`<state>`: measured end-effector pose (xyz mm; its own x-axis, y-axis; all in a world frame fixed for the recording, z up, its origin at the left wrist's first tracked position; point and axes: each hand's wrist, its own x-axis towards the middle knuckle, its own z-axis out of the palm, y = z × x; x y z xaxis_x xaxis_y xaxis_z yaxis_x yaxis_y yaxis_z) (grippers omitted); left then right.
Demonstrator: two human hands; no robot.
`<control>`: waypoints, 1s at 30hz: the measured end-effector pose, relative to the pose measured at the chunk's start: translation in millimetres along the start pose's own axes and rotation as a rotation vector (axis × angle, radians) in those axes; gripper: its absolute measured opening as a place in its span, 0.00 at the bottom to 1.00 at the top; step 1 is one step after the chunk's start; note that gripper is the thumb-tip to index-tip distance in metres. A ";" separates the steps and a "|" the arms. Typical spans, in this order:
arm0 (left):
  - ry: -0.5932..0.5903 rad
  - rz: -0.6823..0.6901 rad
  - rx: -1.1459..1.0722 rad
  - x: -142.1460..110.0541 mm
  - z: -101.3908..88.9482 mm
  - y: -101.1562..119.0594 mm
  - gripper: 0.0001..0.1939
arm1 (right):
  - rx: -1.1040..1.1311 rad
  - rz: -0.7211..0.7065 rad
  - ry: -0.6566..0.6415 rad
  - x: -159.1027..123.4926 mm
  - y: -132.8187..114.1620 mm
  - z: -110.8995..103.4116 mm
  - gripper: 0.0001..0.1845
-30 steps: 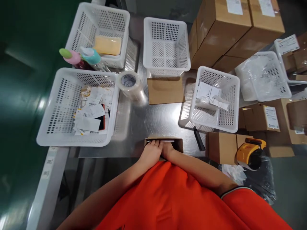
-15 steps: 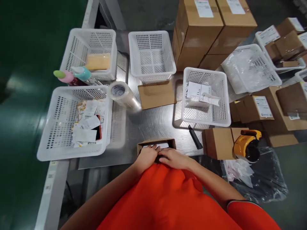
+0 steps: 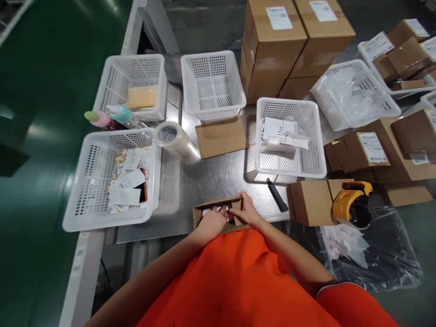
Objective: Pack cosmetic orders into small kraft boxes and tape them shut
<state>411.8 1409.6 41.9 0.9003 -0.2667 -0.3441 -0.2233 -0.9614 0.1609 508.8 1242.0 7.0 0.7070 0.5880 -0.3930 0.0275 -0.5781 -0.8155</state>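
An open cardboard box (image 3: pixel 198 217) stands at the front edge of the metal table, close against my body. Something white (image 3: pixel 205 211) lies inside it, mostly covered by my hand. My left hand (image 3: pixel 213 222) reaches over the near wall, its fingers stretched out and resting on the white thing. At the box's right end, my right hand (image 3: pixel 248 210) grips the wall, thumb inside and fingers outside. A black utility knife (image 3: pixel 277 195) lies on the table to the right of that hand.
White baskets surround the work spot: one with paper slips (image 3: pixel 73 200), one with a white Dior box (image 3: pixel 279 129). Between them lie a tape roll (image 3: pixel 179 144) and a cardboard piece (image 3: pixel 222 138). Stacked cartons (image 3: pixel 272 54) stand behind; a yellow tape dispenser (image 3: pixel 347 205) sits right.
My right hand has moved from inside the box to its right wall and now grips it. The box is slightly turned. My left hand stays inside. The whole view has shifted a little.
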 end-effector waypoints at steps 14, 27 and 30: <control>0.403 -0.262 -1.086 -64.3 56.3 -73.8 0.31 | -0.063 -0.014 0.083 5.3 10.3 18.1 0.27; 0.793 -0.427 -0.792 -30.3 75.8 -49.2 0.33 | -0.039 -0.317 0.100 -8.4 14.6 9.5 0.26; 0.722 -0.231 -0.578 -49.3 60.5 -60.3 0.12 | -0.025 -0.322 0.126 -14.2 15.5 6.8 0.07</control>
<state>358.2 1476.6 -6.8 0.9556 0.2177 0.1986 0.0342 -0.7513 0.6590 494.4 1228.5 -3.0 0.7409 0.6689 -0.0600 0.2797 -0.3886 -0.8780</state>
